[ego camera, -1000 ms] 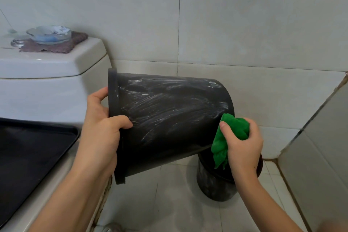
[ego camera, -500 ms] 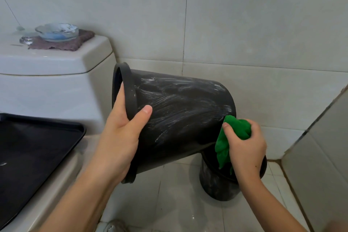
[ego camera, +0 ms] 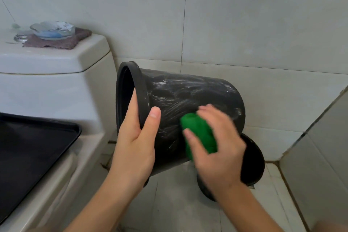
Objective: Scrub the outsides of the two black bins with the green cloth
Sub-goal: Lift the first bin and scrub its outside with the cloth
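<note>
1. Held bin (ego camera: 197,98): it is off the floor and lies nearly on its side. Its long axis runs left to right, the open mouth to the left toward the toilet cistern (ego camera: 56,62) and the closed base to the right, tipped slightly down.

2. Left hand (ego camera: 135,137): it grips the rim at the mouth, thumb laid on the outer wall; the fingers pass out of sight behind the rim. It carries the bin's weight.

3. Right hand (ego camera: 218,143): its fingers are curled round the bunched green cloth (ego camera: 199,133) and press it to the near wall, about mid-length. The hand is motion-blurred.

4. Governing relation: the unwiped wall lies along the long axis on either side of the cloth. The right hand is the nearer to it and free to travel; the left is fixed at the rim. In my judgement strokes run along the axis, and the underside needs the bin rolled in the left grip.

5. Second bin (ego camera: 252,160): it stands on the floor tiles (ego camera: 178,203) below and right of the held bin, partly hidden by the right forearm.

6. Change against the earlier frames: the cloth was at the base end; it is now at mid-wall, close to the left thumb. The mouth has turned more toward the camera.

7. White soapy streaks cover the upper wall.
</note>
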The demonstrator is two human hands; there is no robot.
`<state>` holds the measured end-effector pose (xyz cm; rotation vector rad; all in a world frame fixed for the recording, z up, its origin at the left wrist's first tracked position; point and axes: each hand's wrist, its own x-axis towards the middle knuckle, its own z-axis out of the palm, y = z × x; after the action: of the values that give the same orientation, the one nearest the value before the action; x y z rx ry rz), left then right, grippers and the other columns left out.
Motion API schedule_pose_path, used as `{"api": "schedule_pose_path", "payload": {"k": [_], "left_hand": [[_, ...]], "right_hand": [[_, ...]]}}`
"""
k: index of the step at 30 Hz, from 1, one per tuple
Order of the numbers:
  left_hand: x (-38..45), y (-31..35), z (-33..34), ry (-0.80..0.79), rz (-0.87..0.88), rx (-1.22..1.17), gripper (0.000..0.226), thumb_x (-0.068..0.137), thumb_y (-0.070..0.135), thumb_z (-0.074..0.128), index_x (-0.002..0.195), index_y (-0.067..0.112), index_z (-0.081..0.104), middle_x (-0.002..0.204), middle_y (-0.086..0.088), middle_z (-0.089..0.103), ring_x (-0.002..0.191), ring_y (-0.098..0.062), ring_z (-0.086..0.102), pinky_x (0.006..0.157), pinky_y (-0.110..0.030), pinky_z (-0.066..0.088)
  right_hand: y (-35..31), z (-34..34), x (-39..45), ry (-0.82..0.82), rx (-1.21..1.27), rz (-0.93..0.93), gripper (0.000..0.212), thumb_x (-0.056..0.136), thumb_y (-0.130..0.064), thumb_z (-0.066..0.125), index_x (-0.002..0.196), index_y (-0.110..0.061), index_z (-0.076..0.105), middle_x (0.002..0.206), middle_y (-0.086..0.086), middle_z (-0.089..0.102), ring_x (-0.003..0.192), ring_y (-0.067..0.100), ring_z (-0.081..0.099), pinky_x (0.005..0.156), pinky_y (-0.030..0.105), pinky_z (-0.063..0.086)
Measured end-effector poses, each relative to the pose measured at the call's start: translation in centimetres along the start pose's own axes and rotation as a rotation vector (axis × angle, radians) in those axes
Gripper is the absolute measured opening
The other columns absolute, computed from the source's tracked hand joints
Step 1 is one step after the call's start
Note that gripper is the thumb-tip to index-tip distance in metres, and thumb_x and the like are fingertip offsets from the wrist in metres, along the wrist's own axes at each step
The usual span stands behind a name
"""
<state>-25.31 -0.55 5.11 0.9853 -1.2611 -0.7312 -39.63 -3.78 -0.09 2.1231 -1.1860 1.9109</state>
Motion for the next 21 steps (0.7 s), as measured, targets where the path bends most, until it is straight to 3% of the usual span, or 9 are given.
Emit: {"api": "schedule_pose_path", "payload": {"k": [2, 4, 6, 10, 13, 15, 17, 19, 21], "left_hand": [[0.0, -0.3, -0.2, 0.014, -0.001, -0.002, 0.047, 0.096, 0.028, 0.042, 0.143, 0.025, 0.047, 0.133, 0.007, 0.063, 0.127, -0.012, 0.056, 0.112, -0.045, 0.039], [0.0, -0.5, -0.5, 0.020, -0.006, 0.001, 0.046, 0.097, 0.029, 0.042, 0.143, 0.026, 0.048, 0.134, 0.009, 0.063, 0.128, -0.011, 0.055, 0.113, -0.046, 0.038], [-0.1, -0.5, -0.8, 0.022, -0.005, 0.014, 0.046, 0.097, 0.027, 0.042, 0.143, 0.027, 0.048, 0.134, 0.010, 0.063, 0.128, -0.009, 0.055, 0.113, -0.045, 0.037], [-0.3, -0.6, -1.0, 0.023, -0.009, -0.038, 0.045, 0.097, 0.026, 0.042, 0.141, 0.028, 0.050, 0.133, 0.009, 0.063, 0.128, -0.011, 0.055, 0.113, -0.044, 0.037], [-0.4, -0.8, -0.5, 0.019, -0.004, -0.058, 0.047, 0.097, 0.025, 0.042, 0.144, 0.025, 0.046, 0.137, 0.005, 0.060, 0.132, -0.015, 0.052, 0.115, -0.047, 0.034], [-0.5, -0.8, 0.0, 0.018, -0.002, -0.043, 0.049, 0.097, 0.025, 0.043, 0.146, 0.022, 0.044, 0.138, 0.005, 0.060, 0.132, -0.014, 0.052, 0.115, -0.047, 0.035], [-0.3, -1.0, 0.3, 0.024, 0.003, -0.033, 0.051, 0.097, 0.025, 0.043, 0.148, 0.022, 0.042, 0.139, 0.008, 0.059, 0.132, -0.010, 0.052, 0.115, -0.044, 0.036], [0.0, -1.1, 0.3, 0.033, 0.008, -0.036, 0.050, 0.097, 0.025, 0.043, 0.147, 0.021, 0.042, 0.139, 0.006, 0.059, 0.131, -0.012, 0.052, 0.115, -0.046, 0.036], [0.1, -1.2, 0.2, 0.043, 0.013, -0.032, 0.049, 0.097, 0.026, 0.042, 0.145, 0.021, 0.044, 0.136, 0.003, 0.061, 0.129, -0.015, 0.054, 0.114, -0.048, 0.037]], "right_hand": [[-1.0, 0.6, -1.1, -0.075, 0.012, -0.173, 0.033, 0.091, -0.025, 0.068, 0.111, 0.002, 0.069, 0.116, 0.018, 0.065, 0.116, 0.033, 0.061, 0.103, 0.039, 0.047], [-0.4, 0.3, -1.0, -0.081, -0.018, -0.218, 0.036, 0.093, -0.028, 0.067, 0.118, -0.002, 0.066, 0.116, 0.020, 0.064, 0.114, 0.031, 0.061, 0.102, 0.036, 0.048], [1.3, -0.2, -0.4, 0.005, -0.066, -0.100, 0.041, 0.093, -0.032, 0.066, 0.126, -0.008, 0.060, 0.112, 0.016, 0.062, 0.107, 0.018, 0.059, 0.097, 0.028, 0.049], [4.3, -1.4, 1.9, 0.191, -0.050, 0.330, 0.048, 0.086, -0.034, 0.067, 0.130, -0.015, 0.059, 0.108, -0.003, 0.060, 0.100, -0.001, 0.052, 0.090, 0.009, 0.043], [4.8, -1.2, 2.2, 0.215, -0.108, 0.383, 0.032, 0.088, -0.024, 0.069, 0.115, -0.009, 0.067, 0.108, 0.007, 0.064, 0.094, -0.006, 0.049, 0.085, 0.000, 0.035], [3.8, -0.6, 1.6, 0.180, -0.130, 0.375, 0.032, 0.090, -0.027, 0.065, 0.115, -0.009, 0.068, 0.110, 0.007, 0.064, 0.094, -0.012, 0.049, 0.085, -0.001, 0.034], [1.9, 0.2, 0.7, 0.159, -0.107, 0.312, 0.034, 0.090, -0.029, 0.062, 0.115, -0.009, 0.069, 0.112, 0.008, 0.064, 0.100, -0.007, 0.052, 0.091, 0.004, 0.037], [-0.4, 1.3, -1.0, 0.114, -0.072, 0.158, 0.034, 0.088, -0.024, 0.064, 0.116, -0.006, 0.068, 0.115, 0.013, 0.063, 0.109, 0.015, 0.059, 0.100, 0.022, 0.044], [-2.6, 2.2, -2.9, 0.014, -0.069, -0.048, 0.038, 0.086, -0.020, 0.065, 0.122, -0.008, 0.062, 0.124, 0.016, 0.057, 0.120, 0.032, 0.055, 0.106, 0.037, 0.042]]}}
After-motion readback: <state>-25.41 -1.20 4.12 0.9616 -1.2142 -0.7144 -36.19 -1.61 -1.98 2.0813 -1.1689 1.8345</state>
